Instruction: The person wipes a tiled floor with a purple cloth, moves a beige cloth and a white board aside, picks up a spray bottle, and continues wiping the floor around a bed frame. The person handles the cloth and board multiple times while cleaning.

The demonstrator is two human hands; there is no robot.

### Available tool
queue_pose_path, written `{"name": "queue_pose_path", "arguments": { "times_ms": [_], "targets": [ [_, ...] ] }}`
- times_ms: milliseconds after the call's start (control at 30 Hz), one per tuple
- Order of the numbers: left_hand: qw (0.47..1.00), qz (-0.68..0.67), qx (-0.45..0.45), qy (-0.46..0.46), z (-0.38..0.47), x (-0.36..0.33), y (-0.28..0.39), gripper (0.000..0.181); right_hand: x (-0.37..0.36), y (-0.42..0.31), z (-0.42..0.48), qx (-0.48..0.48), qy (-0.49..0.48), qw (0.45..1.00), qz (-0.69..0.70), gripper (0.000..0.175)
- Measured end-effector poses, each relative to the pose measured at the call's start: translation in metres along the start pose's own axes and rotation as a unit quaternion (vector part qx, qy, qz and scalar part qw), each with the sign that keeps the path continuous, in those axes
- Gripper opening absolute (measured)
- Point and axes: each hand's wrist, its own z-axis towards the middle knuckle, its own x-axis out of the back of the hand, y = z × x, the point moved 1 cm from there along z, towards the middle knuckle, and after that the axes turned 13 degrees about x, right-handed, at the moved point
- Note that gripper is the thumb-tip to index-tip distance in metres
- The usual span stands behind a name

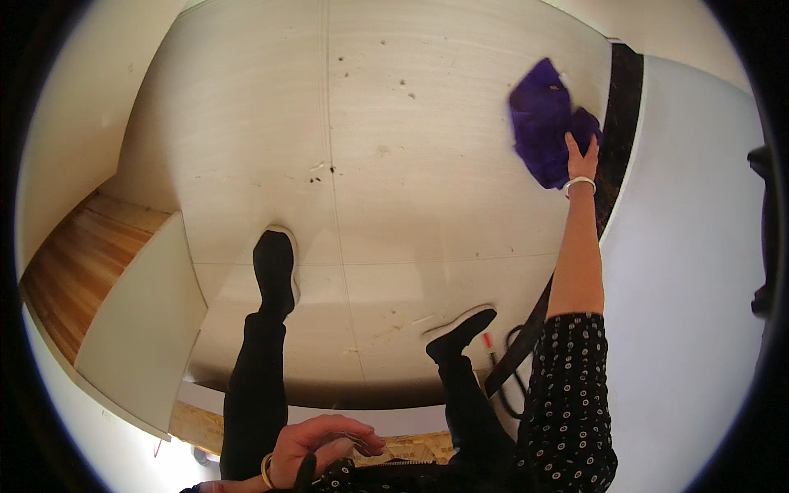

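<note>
At the far right of the pale floor, my right hand [582, 161] grips a bunched part of a purple cloth [539, 126]. Most of the cloth lies spread flat to the left of my fingers, close to a dark skirting strip [621, 98]. A white bangle circles that wrist. My left hand [323, 439] is held in front of my waist, its fingers loosely curled and a yellow bangle on the wrist. Fine pale lines show near those fingers; whether they hold something small is unclear.
Dark crumbs [315, 179] and pale scraps [388, 333] lie scattered over the floor [444, 203]. My black shoes [274, 265] stand apart. At left is a cream panel with a wood-grain surface [92, 246]. A black cable with a red end [487, 340] lies by my right leg, beside a pale wall [684, 246].
</note>
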Motion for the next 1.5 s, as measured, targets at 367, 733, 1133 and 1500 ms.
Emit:
{"name": "queue_pose_path", "arguments": {
  "times_ms": [367, 733, 1133, 1500],
  "targets": [
    [0.994, -0.098, 0.003, -0.04, -0.036, 0.051, 0.039, 0.026, -0.196, -0.283, -0.103, 0.395, 0.035, 0.912, -0.103, 0.063],
    [0.987, -0.144, 0.036, -0.059, -0.022, 0.052, 0.014, 0.025, -0.188, -0.377, -0.25, 0.397, -0.18, 0.869, 0.235, 0.041],
    [0.982, -0.184, 0.022, -0.033, -0.055, 0.08, 0.078, 0.026, -0.099, -0.176, 0.105, 0.014, 0.018, 0.998, 0.051, 0.066],
    [0.983, -0.169, 0.025, -0.074, -0.068, 0.11, 0.072, 0.028, -0.25, -0.486, -0.101, 0.201, -0.139, 0.948, -0.204, 0.071]
  ]
}}
